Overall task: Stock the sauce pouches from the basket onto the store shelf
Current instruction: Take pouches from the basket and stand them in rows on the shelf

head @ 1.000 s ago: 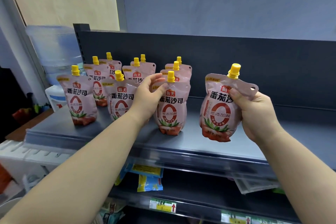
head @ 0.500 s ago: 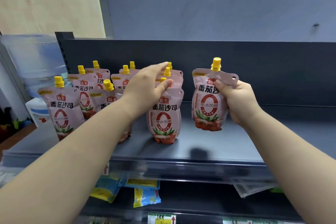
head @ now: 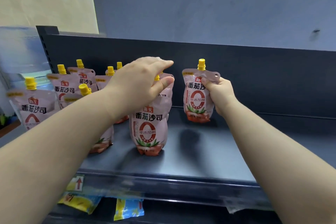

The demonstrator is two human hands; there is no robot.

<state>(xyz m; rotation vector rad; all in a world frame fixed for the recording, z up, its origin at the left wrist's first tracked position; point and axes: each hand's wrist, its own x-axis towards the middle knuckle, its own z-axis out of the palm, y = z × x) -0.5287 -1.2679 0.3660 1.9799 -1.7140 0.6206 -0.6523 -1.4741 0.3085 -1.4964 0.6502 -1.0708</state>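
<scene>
Stocking is looking well advanced. A cluster of sauce pouches (head: 63, 89) is standing in rows on the left part of the store shelf (head: 200, 151), with a front pouch (head: 148, 127) standing nearest the middle. The basket is not showing in view, so there is no telling how many are waiting to go up. Judging by the shelf to the right, more could be fitting there.

The right hand (head: 218, 92) is gripping one more pouch (head: 196, 96) by its upper right corner, fingers curled into the film, and is holding it right of the cluster and near the back panel (head: 254, 78). Its base is sitting at shelf level, though whether it is touching is unclear.

The left hand (head: 140, 82) is lying open over the tops of the middle pouches, fingers stretched nearly straight and thumb resting against the front pouch's top edge, seemingly steadying them.

The held pouch is standing upright, its long axis running vertically. Its yellow cap (head: 201, 64) is pointing up and its printed face is turning toward the near side.
</scene>
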